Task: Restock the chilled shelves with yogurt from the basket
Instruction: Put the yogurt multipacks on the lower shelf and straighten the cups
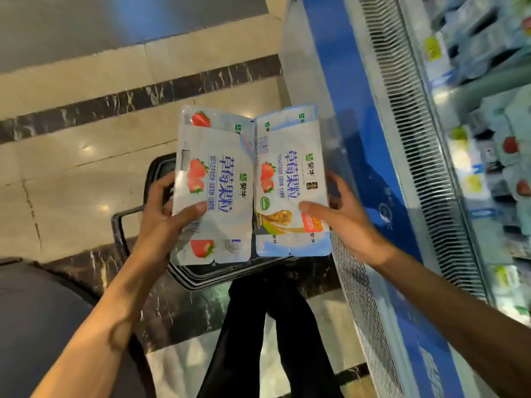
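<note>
Glossy flat yogurt packs [250, 185] in left hand [161, 222], right hand [344, 216].

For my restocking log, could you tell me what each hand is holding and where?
The left hand grips the left yogurt pack by its outer edge; the right hand grips the right yogurt pack by its outer edge.

Left of the hands [161, 222] the floor [71, 173] is open. Right of them the chiller's blue front [359, 133] stands near, its shelves [488, 168] crowded with packs. Below, the basket [161, 173].
</note>
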